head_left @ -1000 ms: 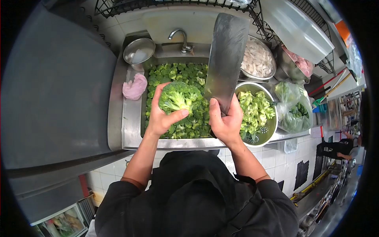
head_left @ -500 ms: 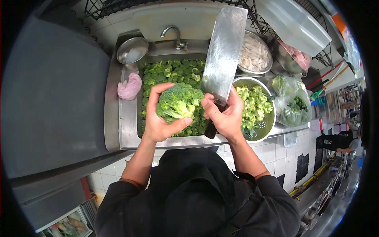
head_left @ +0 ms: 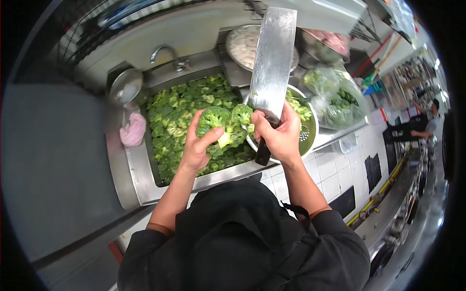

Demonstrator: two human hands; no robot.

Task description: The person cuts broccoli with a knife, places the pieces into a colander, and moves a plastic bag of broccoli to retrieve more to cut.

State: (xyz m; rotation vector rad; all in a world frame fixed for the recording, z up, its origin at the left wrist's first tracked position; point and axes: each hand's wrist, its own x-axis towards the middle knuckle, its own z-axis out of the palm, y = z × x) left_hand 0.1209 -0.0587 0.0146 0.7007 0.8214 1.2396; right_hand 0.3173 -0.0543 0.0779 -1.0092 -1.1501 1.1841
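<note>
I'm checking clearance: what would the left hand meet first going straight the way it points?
Beyond its held broccoli, the left hand would probably meet the florets in the sink; depth is unclear.

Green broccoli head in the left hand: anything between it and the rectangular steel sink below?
Nothing visible: the green broccoli head, in the bare left hand, shows over the rectangular steel sink. The broad steel cleaver in the bare right hand stands to its right.

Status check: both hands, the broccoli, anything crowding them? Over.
Left hand gripping broccoli head. Right hand on cleaver, blade pointing away from body. Floret beside right fingertips, unclear if cut free. Colander partly hidden behind right hand.
</note>
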